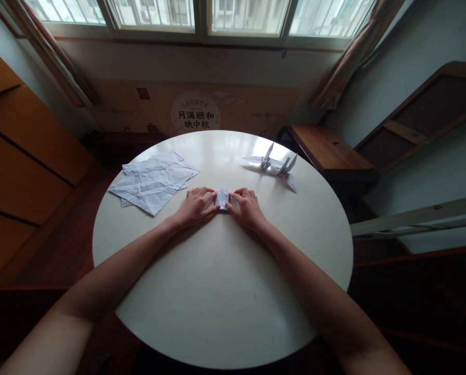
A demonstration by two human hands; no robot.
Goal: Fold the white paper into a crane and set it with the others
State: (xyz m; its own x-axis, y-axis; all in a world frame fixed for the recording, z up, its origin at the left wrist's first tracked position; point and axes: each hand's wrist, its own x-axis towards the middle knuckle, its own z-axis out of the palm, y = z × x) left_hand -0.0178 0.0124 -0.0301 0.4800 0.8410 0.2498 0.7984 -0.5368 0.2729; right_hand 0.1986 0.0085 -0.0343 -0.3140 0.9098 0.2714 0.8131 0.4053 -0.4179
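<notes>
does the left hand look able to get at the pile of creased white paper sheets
Probably yes: the left hand only has to let go of the small folded white paper piece; the pile of creased white sheets lies close beside it, with only bare round white table between.

Small folded white paper [222,197], flat

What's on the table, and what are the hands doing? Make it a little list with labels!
Left hand: fingertips on the left side of the small folded paper
Right hand: fingertips on its right side
Folded paper: lies on the table between both hands
Loose sheets: creased pile, left of the hands
Paper cranes: beyond the right hand, untouched
Table: round, white
</notes>
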